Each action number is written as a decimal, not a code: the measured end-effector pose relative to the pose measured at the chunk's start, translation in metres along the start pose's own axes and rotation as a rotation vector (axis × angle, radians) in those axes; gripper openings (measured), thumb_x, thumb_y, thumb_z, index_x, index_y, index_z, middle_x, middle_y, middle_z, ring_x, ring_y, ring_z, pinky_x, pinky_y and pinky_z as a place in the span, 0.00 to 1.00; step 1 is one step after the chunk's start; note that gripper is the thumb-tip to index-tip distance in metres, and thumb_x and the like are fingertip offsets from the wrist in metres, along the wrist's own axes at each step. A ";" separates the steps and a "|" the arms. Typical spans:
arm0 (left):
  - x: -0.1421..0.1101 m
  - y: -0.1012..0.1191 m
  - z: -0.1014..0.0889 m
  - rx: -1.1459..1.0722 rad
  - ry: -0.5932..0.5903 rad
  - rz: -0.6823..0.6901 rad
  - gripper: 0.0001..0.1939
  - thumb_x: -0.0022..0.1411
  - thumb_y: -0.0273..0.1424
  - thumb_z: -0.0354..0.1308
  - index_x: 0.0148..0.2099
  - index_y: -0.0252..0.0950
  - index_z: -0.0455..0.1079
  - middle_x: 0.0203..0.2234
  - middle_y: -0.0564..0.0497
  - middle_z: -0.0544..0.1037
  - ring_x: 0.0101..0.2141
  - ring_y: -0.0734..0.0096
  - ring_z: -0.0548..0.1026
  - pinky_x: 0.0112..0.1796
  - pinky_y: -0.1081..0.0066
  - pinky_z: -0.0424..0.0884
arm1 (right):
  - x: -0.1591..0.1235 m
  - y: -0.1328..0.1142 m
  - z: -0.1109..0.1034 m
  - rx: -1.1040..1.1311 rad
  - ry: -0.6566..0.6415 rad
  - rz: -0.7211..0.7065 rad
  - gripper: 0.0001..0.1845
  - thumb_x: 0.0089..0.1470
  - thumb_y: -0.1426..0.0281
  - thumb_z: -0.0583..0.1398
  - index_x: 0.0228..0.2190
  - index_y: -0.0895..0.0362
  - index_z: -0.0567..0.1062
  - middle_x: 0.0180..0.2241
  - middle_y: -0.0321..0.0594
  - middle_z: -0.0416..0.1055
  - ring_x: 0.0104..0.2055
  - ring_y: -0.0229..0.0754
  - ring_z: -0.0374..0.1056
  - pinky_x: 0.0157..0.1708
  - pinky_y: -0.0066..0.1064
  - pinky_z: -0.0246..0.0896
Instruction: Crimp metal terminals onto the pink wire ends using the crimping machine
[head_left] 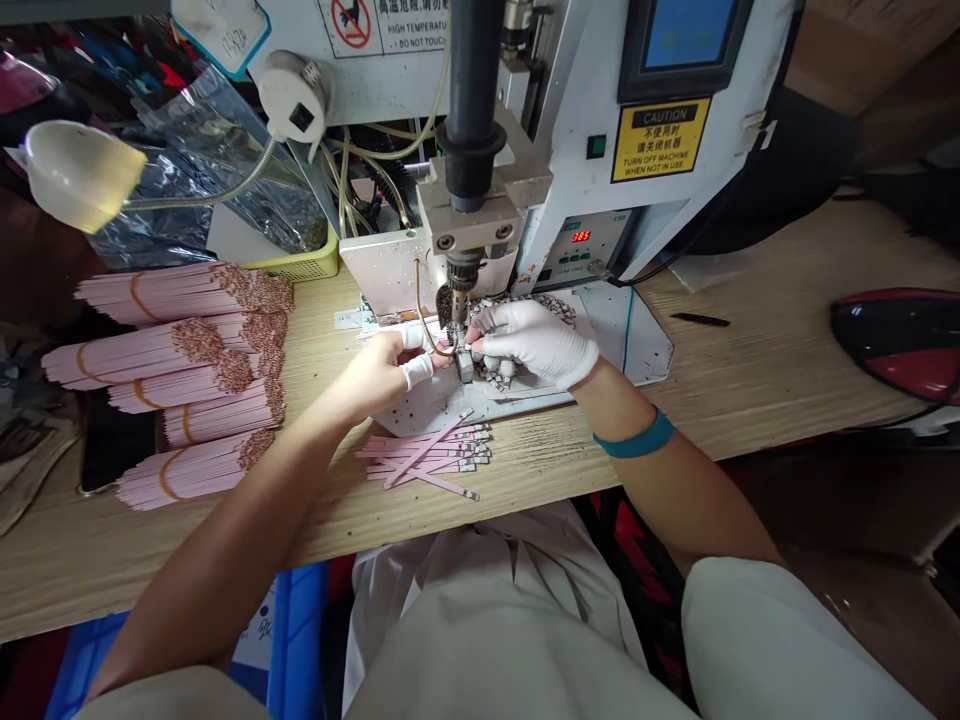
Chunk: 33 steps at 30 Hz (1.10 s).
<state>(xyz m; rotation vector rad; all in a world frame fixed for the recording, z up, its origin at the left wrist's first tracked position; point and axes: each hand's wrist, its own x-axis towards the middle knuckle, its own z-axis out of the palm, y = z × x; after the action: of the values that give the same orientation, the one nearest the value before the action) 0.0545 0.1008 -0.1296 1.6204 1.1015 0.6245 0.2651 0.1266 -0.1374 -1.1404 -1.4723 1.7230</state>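
Note:
My left hand (382, 372), with white finger covers on some fingertips, is pinched closed just left of the small metal block (465, 366) under the soldering machine's tip (460, 302). What sits between its fingers is too small to make out. From the right, my right hand (534, 345) in a white glove reaches to the same spot, thumb and finger closed on something tiny I cannot identify. Beneath and behind it lies a pile of small metal-looking parts (501, 376) on a white plate. Nearer my body, several pink strips (424, 455) with small pieces on their ends lie loosely stacked.
Banded bundles of pink strips (161, 350) line the left of the wooden table (750, 390). A lamp (82, 175) and a yellow basket (324, 258) stand behind them. At right are a thin black tool (700, 319) and a red-and-black object (896, 345). The machine's controller (581, 245) reads 385.

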 end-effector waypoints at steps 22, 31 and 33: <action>0.007 -0.011 0.001 0.042 0.090 -0.072 0.13 0.50 0.37 0.63 0.33 0.31 0.74 0.30 0.50 0.76 0.29 0.71 0.69 0.30 0.74 0.63 | 0.004 -0.005 0.006 0.053 -0.021 0.025 0.07 0.47 0.80 0.60 0.29 0.59 0.69 0.17 0.30 0.61 0.14 0.28 0.53 0.09 0.18 0.45; 0.007 -0.007 0.001 0.073 0.102 -0.061 0.11 0.50 0.36 0.62 0.29 0.31 0.72 0.24 0.53 0.73 0.26 0.74 0.67 0.29 0.75 0.62 | 0.007 -0.001 0.004 0.033 -0.007 0.006 0.07 0.46 0.80 0.61 0.29 0.59 0.69 0.18 0.32 0.62 0.15 0.29 0.55 0.09 0.19 0.46; 0.008 -0.006 0.001 0.070 0.101 -0.057 0.09 0.50 0.34 0.61 0.28 0.31 0.72 0.24 0.54 0.72 0.26 0.74 0.67 0.29 0.76 0.62 | 0.007 0.000 0.004 0.027 -0.010 0.006 0.07 0.46 0.79 0.61 0.30 0.59 0.69 0.18 0.32 0.63 0.15 0.30 0.56 0.09 0.20 0.47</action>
<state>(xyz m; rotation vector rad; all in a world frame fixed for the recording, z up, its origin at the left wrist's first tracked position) 0.0564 0.1074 -0.1366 1.6255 1.2513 0.6427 0.2585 0.1306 -0.1389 -1.1254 -1.4488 1.7496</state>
